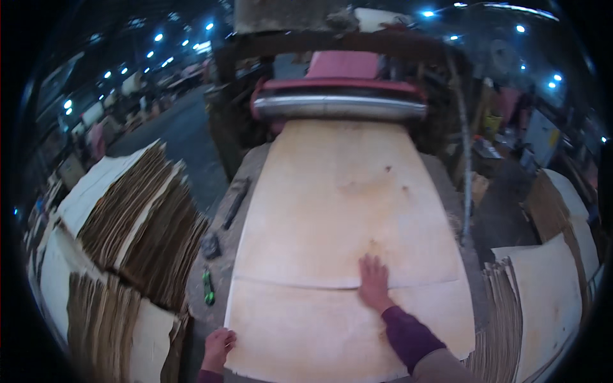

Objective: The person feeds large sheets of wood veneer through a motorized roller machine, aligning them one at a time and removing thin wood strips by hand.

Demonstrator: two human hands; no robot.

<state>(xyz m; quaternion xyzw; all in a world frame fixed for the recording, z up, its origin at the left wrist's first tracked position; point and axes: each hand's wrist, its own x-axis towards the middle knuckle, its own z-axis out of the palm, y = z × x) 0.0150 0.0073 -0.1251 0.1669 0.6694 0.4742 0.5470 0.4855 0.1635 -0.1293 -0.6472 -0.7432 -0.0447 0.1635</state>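
Two pale wood veneer sheets lie on the machine bed in front of me. The far sheet [325,210] runs up to a shiny metal roller, with a few dark knots in its surface. Along a crosswise line its near edge meets the near sheet [306,332]. My right hand [374,281] rests flat at this line, fingers spread and pointing away. At the near sheet's left edge, my left hand [219,342] has its fingers curled closed on the edge. A green utility knife [208,287] lies on the bed, left of the sheets.
Ahead stands the roller [338,103] in its dark frame. A dark bar [237,203] and a small dark lump [211,246] lie on the bed's left side. Tall veneer stacks stand at left [137,214] and right [546,300]. A thin upright pipe [467,185] rises right of the bed.
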